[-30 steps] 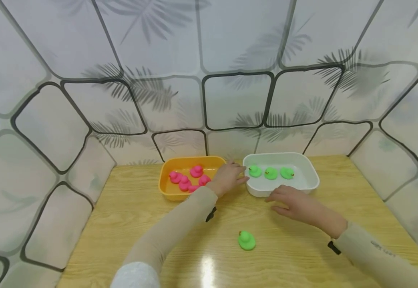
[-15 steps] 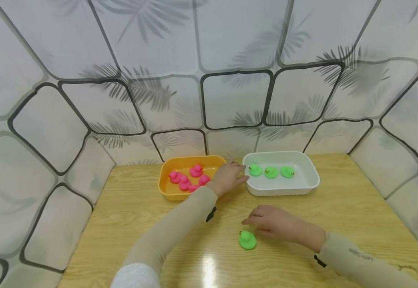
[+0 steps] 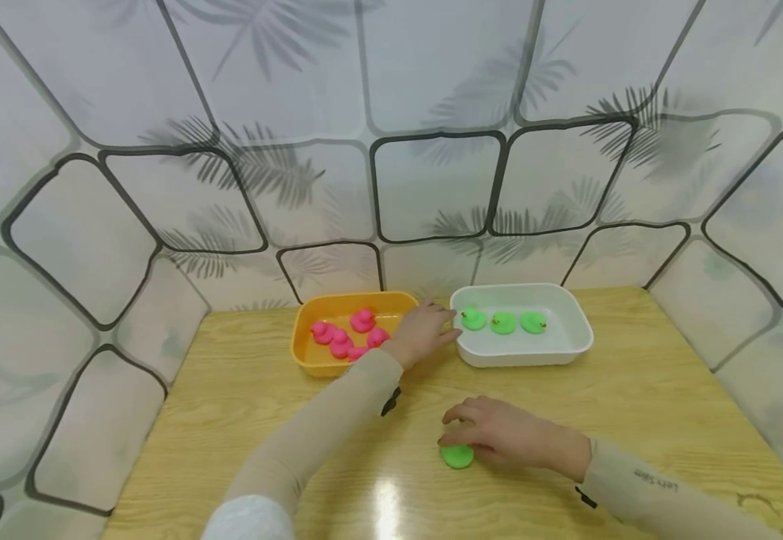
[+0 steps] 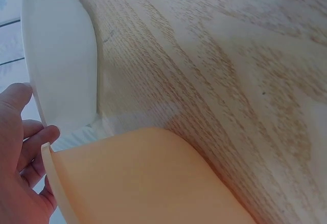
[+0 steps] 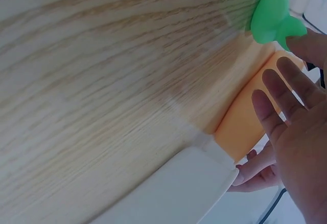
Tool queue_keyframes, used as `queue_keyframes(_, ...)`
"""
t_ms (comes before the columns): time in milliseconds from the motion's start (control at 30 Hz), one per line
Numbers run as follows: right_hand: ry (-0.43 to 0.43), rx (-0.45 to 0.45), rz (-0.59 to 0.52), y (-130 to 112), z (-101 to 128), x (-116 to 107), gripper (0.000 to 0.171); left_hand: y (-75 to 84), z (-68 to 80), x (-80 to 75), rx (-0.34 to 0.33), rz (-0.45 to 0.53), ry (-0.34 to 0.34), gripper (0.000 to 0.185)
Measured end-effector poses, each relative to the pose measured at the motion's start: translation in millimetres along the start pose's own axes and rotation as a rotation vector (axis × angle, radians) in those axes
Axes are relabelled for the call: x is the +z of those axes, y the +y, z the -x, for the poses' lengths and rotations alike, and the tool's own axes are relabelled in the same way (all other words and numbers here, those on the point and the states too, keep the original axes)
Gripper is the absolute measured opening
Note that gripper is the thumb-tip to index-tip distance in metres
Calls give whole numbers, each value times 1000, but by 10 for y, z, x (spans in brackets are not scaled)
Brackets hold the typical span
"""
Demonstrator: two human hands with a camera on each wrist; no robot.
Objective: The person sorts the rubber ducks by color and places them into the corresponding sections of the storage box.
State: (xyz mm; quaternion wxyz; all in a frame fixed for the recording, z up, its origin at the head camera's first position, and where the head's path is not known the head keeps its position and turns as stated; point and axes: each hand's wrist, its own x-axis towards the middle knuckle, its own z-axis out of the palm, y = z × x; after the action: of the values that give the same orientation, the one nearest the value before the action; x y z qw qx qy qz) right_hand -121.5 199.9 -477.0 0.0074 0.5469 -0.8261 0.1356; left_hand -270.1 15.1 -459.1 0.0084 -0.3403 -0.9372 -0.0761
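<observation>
Green rubber duck [image 3: 457, 455], small, soft, one piece: lies on the pale wood-grain table [image 3: 634, 390], near your edge, well apart from both trays. Your right hand [image 3: 499, 435] rests over it, fingers loosely spread and reaching down onto its top; in the right wrist view one fingertip [image 5: 306, 42] touches the duck [image 5: 273, 17], and no closed pinch shows yet.

White rectangular plastic tray [image 3: 570, 330]: holds three green ducks [image 3: 502, 322] in a row.

Orange rectangular plastic tray [image 3: 310, 356]: holds several pink rubber ducks [image 3: 351, 337]. Your left hand [image 3: 425, 330] rests between the two trays, fingers relaxed against the orange rim, gripping nothing.

Handling note: pinch the duck by its sides with thumb and forefinger, lightly, since it probably squashes and slips. Lift straight up before you carry it.
</observation>
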Motion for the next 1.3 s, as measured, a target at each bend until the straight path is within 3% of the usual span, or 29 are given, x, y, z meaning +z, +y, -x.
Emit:
queue_keyframes(733, 39, -35, 32, 116, 144, -132, 32, -30, -5, 30, 0, -9, 11, 49)
queue_keyframes(1133, -26, 40, -25, 146, 237, -214, 25, -33, 1, 24, 18, -5, 35, 47)
queue_keyframes(1300, 1, 80, -30, 184, 278, -255, 24, -32, 3, 25, 19, -12, 38, 47)
